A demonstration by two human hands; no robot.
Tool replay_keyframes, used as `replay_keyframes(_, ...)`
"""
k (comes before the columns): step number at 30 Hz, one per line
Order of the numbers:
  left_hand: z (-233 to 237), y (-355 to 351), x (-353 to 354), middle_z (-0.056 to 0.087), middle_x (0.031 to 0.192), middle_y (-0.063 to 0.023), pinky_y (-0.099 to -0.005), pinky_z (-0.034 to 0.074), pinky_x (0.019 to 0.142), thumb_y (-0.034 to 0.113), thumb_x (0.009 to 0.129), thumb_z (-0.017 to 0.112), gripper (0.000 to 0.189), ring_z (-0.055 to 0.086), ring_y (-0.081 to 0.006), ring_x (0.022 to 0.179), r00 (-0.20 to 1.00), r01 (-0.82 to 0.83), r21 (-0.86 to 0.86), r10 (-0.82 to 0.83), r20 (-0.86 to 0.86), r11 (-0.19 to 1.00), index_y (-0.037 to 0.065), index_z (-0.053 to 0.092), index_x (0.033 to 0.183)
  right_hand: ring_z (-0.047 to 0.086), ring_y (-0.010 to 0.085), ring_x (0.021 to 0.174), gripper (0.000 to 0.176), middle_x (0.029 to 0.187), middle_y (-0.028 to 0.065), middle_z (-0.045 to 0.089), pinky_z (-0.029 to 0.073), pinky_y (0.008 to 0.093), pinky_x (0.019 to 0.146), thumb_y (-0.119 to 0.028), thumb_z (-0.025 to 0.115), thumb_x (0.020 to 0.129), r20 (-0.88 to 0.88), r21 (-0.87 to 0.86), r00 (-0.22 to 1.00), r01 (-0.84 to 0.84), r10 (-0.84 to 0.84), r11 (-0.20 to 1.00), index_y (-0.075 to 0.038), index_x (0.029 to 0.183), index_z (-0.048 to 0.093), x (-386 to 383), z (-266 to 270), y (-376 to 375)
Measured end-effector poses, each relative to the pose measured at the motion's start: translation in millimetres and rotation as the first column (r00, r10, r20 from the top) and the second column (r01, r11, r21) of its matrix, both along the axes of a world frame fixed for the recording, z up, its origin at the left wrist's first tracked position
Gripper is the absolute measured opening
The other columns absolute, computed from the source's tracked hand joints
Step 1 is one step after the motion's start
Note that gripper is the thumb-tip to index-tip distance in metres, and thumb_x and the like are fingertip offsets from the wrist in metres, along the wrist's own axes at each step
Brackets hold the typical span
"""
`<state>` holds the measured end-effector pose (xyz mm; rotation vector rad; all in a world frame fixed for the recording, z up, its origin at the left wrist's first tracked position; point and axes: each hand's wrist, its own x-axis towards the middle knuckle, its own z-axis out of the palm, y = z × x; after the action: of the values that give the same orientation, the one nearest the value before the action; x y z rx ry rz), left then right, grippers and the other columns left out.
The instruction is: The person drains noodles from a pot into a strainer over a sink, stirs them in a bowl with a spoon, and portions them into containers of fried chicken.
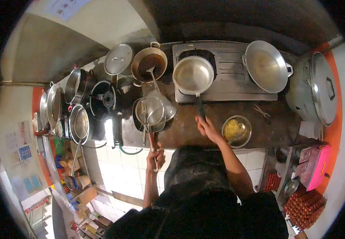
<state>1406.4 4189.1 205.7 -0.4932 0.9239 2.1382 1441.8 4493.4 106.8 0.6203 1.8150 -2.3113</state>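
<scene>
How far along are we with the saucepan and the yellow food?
Apparently done: the yellow food is in a bowl. In hand: the right hand grips the saucepan by its handle over the stove; the left hand seems to hold the strainer. Probably left: filling the saucepan, since no food shows in it.

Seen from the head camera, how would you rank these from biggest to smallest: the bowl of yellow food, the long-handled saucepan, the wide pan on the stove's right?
1. Wide pan
2. Long-handled saucepan
3. Bowl
</scene>
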Motion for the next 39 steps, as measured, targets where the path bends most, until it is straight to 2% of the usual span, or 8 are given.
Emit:
replay_keyframes(7,28.9,-48.2,49.2,0.037,0.055,0.0004,-0.0235,0.028,0.03,0.002,0.084,0.052,0.023,0.034,-0.0085,0.038,0.958,0.284,-0.286,-0.26,0.121,0.915,0.005,0.045,0.105,0.033,0.006,0.05,0.032,0.061,-0.0046,0.039,0.029,0.0228,0.047,-0.039,0.039,0.104,0.241,-0.409,0.912,-0.215,0.332,0.887,-0.009,0.103,0.05,143.9,37.4,-6.0)
replay_keyframes(11,-26.1,-16.2,58.7,0.044,0.058,-0.0013,-0.024,0.032,0.033,0.005,0.086,0.05,0.013,0.037,-0.0092,0.038,0.894,0.425,-0.458,-0.44,0.079,0.781,0.007,0.05,0.098,0.033,0.0068,0.05,0.041,0.057,-0.0045,0.038,0.032,0.0233,0.048,-0.043,0.037,0.104,-0.043,0.092,0.926,-0.371,0.375,0.924,-0.009,0.104,0.06,168.2,-84.2,-39.8)
replay_keyframes(13,-59.5,-7.5,57.3,0.045,0.058,-0.0014,-0.0225,0.033,0.034,0.008,0.087,0.049,0.012,0.039,-0.0092,0.038,0.902,0.417,-0.477,-0.416,0.114,0.773,0.008,0.05,0.099,0.041,0.0064,0.053,0.05,0.057,-0.0031,0.047,0.034,0.0237,0.048,-0.055,0.04,0.099,0.211,-0.235,0.92,-0.279,0.329,0.931,-0.01,0.108,0.062,154.4,-127.8,-66.0)
replay_keyframes(18,-81.5,10.9,43.9,0.044,0.057,0.0005,-0.0226,0.033,0.035,0.03,0.091,0.059,0.019,0.041,-0.009,0.039,0.919,0.378,-0.586,-0.366,0.144,0.717,0.012,0.052,0.09,0.065,0.0201,0.08,0.074,0.093,0.0119,0.069,0.05,0.0346,0.065,-0.071,0.046,0.087,0.415,-0.327,0.837,-0.23,0.358,0.917,-0.008,0.125,0.053,154.3,-228.1,-123.5)
replay_keyframes(20,-108.0,-0.5,44.8,0.046,0.06,0.001,-0.0222,0.034,0.035,0.033,0.092,0.061,0.022,0.039,-0.0091,0.04,0.931,0.356,-0.57,-0.331,0.151,0.74,0.013,0.054,0.095,0.04,0.0429,0.132,0.092,0.145,0.0297,0.035,0.035,0.0466,0.106,-0.064,0.049,0.089,0.507,0.275,0.785,-0.54,0.357,0.795,0.002,0.147,0.02,144.5,-205.6,-122.1)
replay_keyframes(28,-115.3,-8.5,49.1,0.063,0.108,-0.0018,-0.0283,0.052,0.05,0.058,0.091,0.052,0.065,0.056,-0.0133,0.066,0.951,0.081,0.186,-0.132,0.28,0.979,0.026,0.037,0.146,0.063,0.0204,0.098,0.066,0.114,0.013,0.061,0.053,0.0321,0.08,-0.053,0.056,0.092,0.461,-0.289,0.869,-0.044,0.179,0.956,-0.004,0.134,0.044,272.3,-155.1,-38.2)
replay_keyframes(35,-191.2,-63.7,73.1,0.064,0.099,-0.0101,-0.0309,0.05,0.051,0.052,0.093,0.054,0.048,0.058,-0.0174,0.067,0.878,0.479,-0.494,-0.404,0.258,0.726,0.009,0.054,0.116,0.062,0.0268,0.104,0.067,0.111,0.0171,0.062,0.055,0.0385,0.083,-0.059,0.06,0.087,0.388,-0.508,0.737,0.672,-0.554,0.539,-0.007,0.125,0.043,260.3,-105.1,-9.2)
replay_keyframes(39,-218.8,-44.9,71.1,0.061,0.068,-0.005,-0.0266,0.041,0.04,0.023,0.088,0.066,0.023,0.054,-0.0104,0.05,0.866,0.12,-0.865,-0.478,-0.149,0.487,0.001,0.062,0.093,0.067,0.0282,0.091,0.064,0.101,0.0198,0.065,0.057,0.0386,0.077,-0.053,0.065,0.086,0.545,-0.465,0.655,0.755,-0.523,0.461,-0.005,0.122,0.041,243.1,-133.3,9.8)
